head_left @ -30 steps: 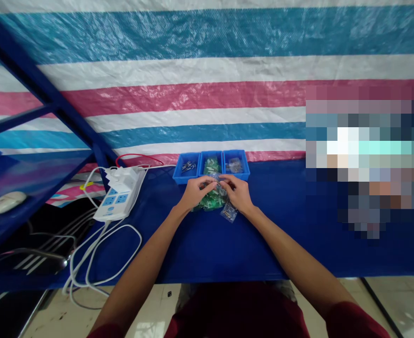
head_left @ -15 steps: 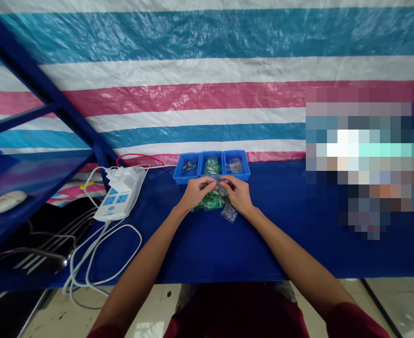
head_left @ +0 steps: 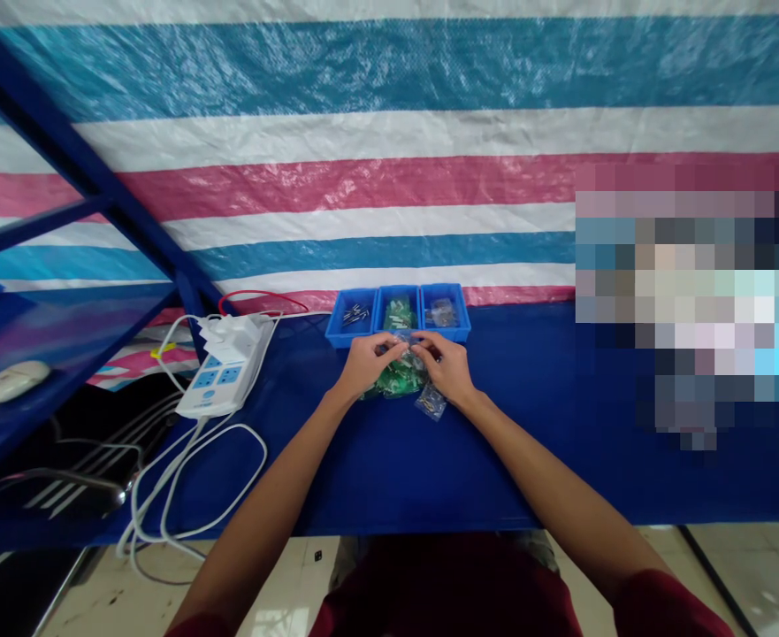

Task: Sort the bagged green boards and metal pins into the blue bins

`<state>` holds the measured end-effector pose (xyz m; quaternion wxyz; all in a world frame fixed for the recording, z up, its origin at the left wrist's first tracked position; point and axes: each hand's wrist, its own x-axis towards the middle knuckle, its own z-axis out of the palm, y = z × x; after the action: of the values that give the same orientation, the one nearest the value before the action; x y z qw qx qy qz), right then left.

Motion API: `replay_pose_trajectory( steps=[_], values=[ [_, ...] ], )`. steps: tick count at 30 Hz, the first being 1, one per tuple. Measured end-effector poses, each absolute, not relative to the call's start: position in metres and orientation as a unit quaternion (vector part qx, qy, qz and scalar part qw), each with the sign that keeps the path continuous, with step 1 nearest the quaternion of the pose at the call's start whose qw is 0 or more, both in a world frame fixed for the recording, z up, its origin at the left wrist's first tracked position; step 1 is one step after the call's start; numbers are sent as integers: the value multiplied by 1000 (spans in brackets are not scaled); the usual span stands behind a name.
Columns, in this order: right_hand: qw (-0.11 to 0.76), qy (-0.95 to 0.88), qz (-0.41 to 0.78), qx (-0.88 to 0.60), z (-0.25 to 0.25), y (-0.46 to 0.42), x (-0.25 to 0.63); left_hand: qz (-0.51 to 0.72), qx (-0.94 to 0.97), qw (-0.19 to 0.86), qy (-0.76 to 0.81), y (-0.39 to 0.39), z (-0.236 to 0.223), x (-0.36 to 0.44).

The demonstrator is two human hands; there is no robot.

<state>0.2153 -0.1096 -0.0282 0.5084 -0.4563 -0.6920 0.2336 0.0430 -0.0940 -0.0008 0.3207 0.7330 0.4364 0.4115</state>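
My left hand [head_left: 371, 360] and my right hand [head_left: 447, 361] meet in front of the blue bins, thumbs and fingers pinched on a small clear plastic bag [head_left: 403, 336]. What the bag contains is too small to make out. Under my hands lies a heap of green-tinted plastic bags [head_left: 399, 380] on the blue table. Beside the heap, just below my right hand, rests another small clear bag [head_left: 431, 402] with gold-coloured pieces inside.
Three joined blue bins stand behind my hands: the left bin [head_left: 339, 332] has metal pins, the middle one green bags, the right one clear bags. A white power strip [head_left: 220, 376] with looping cables [head_left: 263, 442] lies left. A blue frame post [head_left: 130, 212] rises there. The right side is pixelated.
My right hand has shifted very slightly, its fingers still at the small bag. My left hand stays almost where it was. The pixelated area at the right looks different.
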Motion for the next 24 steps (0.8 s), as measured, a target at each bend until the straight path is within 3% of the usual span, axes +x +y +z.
replay_pose_trajectory(
  steps=[17,20,24],
  values=[
    [506,-733,206,-406,-27,-112,216,456,675,424,396,-91,-2,41],
    [523,-723,182,-413,-25,-111,216,450,698,393,394,-93,1,41],
    [529,-719,162,-420,-26,-109,217,445,759,275,387,-92,0,40]
  ],
)
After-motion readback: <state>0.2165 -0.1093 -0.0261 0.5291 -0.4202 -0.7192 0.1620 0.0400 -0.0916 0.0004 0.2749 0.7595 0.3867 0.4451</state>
